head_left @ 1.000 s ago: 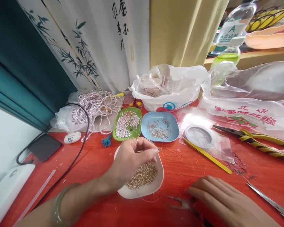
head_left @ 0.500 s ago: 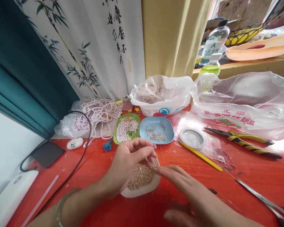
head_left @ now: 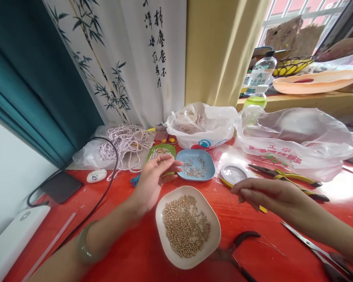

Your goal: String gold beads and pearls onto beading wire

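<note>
My left hand [head_left: 154, 178] reaches forward with its fingers stretched out over the near edge of a green tray of pearls [head_left: 161, 150], beside a blue dish of small metal pins [head_left: 181, 156]. I see nothing in it. My right hand [head_left: 264, 194] hovers above the red table [head_left: 111, 203], its fingertips pinched together and pointing left; what they hold, if anything, is too fine to see. Between and below both hands sits a white dish [head_left: 159, 207] full of small gold beads [head_left: 186, 227].
Dark-handled pliers [head_left: 238, 243] lie just right of the white dish, scissors [head_left: 317, 250] at the lower right, yellow-black pliers [head_left: 288, 177] and a round clear lid [head_left: 232, 173] behind my right hand. Pearl strands [head_left: 126, 143], plastic bags [head_left: 206, 123], a black cable [head_left: 106, 188] and a phone [head_left: 60, 186] ring the back and left.
My left hand has lifted off the bead dish and moved back toward the green tray, opening out. My right hand has drawn away to the right. The view has tilted up.
</note>
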The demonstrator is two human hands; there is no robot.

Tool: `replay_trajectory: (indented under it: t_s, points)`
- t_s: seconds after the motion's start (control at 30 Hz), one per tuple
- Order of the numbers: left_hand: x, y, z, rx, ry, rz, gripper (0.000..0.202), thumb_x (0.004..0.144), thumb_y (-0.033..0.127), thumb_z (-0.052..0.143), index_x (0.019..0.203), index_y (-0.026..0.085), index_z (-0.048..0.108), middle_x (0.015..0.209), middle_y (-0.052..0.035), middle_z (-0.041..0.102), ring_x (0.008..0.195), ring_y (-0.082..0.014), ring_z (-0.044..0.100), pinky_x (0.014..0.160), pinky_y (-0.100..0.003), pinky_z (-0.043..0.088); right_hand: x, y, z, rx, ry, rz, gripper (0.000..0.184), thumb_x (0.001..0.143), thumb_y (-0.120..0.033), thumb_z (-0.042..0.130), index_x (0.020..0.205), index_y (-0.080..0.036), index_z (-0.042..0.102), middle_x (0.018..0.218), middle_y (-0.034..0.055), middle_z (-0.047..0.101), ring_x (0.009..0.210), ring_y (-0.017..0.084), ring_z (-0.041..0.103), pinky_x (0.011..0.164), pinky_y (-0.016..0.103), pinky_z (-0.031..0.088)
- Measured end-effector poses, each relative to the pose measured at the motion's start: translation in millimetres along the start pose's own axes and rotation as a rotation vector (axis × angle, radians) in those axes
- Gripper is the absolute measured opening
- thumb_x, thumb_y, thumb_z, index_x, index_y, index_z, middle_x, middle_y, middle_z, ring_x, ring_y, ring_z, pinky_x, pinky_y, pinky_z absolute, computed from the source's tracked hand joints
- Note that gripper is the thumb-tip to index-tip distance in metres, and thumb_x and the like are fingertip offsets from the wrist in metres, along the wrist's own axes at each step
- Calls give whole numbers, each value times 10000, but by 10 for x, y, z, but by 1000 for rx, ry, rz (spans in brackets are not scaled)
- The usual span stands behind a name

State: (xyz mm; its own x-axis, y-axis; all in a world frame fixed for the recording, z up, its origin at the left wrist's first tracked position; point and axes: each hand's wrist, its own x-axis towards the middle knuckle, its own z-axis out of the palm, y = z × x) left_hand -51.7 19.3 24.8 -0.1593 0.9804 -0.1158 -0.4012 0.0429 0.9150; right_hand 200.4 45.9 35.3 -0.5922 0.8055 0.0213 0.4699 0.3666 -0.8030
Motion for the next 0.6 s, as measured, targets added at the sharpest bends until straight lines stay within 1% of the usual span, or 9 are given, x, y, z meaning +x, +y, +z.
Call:
replay_trajectory:
  t_s: [0.07,0.13,0.2,0.27,0.3,0.37,0.47,0.53,0.6]
  points:
    - [77,-15,-64,15,13,31,148,733,193,604,840,137,518,813,-33,663,685,-74,602,576,-139,475,45,88,-150,-44,45,13,244,805,-381,479,823,-194,635,680,7,618,571,105,538,523,216,450]
    - [161,-38,-128,43,27,53,146,722,192,612,824,139,524,843,-41,663,701,-80,605,575,-142,475,79,203,-293,-80,88,29,268,790,-416,487,826,-198,638,688,18,627,616,132,558,558,249,461]
    - [237,-71,-185,120,24,20,145,708,212,623,799,147,530,868,-53,666,709,-96,609,559,-156,474,108,306,-404,-97,157,49,306,765,-462,497,839,-204,643,726,35,644,666,165,576,595,285,464]
    - [302,-105,-234,287,-44,-44,139,698,246,627,770,151,557,856,-60,670,681,-108,604,534,-172,468,138,351,-460,-88,249,88,342,752,-493,492,855,-201,638,749,48,649,686,184,584,596,299,454]
    - [330,-117,-253,402,-90,-62,136,696,267,625,738,148,575,820,-62,672,640,-107,595,521,-181,461,154,344,-464,-87,279,103,354,753,-497,482,853,-194,635,709,47,641,668,185,584,575,296,445]
    - [373,-119,-265,638,-143,-32,179,693,309,616,636,140,596,695,-52,663,524,-93,547,493,-195,438,188,278,-431,-108,302,110,350,775,-474,452,845,-180,629,625,34,613,640,179,580,558,289,425]
    - [392,-59,-162,840,-102,162,242,696,350,597,560,150,588,556,-15,609,427,-72,458,455,-201,390,246,125,-338,-173,252,48,307,794,-429,444,826,-183,624,610,14,611,631,158,575,607,290,416]
    - [363,-7,12,842,-125,269,163,689,327,605,683,165,625,613,-5,621,449,-73,460,467,-202,393,286,36,-282,-237,206,-9,290,814,-405,429,805,-191,624,601,2,612,624,148,570,627,289,413]
    - [313,23,240,819,-221,285,170,661,293,634,781,172,639,743,-23,650,496,-78,498,508,-211,425,328,-28,-240,-285,181,-63,275,827,-371,419,817,-194,630,599,-5,617,616,139,571,616,277,414]
